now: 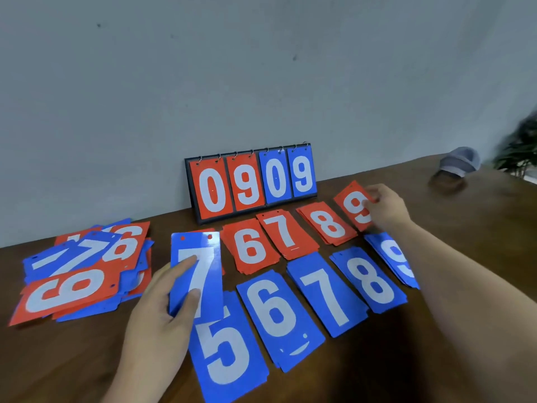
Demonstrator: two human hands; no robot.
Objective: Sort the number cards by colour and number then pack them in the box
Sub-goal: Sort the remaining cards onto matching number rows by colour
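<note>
My left hand (162,309) holds a blue 7 card (200,257) upright above the table, thumb on its face. My right hand (386,205) pinches a red 9 card (353,206) at the right end of the red row. Red piles of 6 (250,245), 7 (286,234) and 8 (327,223) lie in a back row. Blue piles of 5 (229,350), 6 (279,315), 7 (328,295), 8 (370,279) and 9 (395,257) lie in the front row. A mixed unsorted heap (81,269) of red and blue cards sits at the left.
A flip scoreboard (252,181) reading 0909 leans against the grey wall behind the rows. A grey cap (459,162) lies at the back right of the brown table (479,228), with a plant (523,152) beyond it.
</note>
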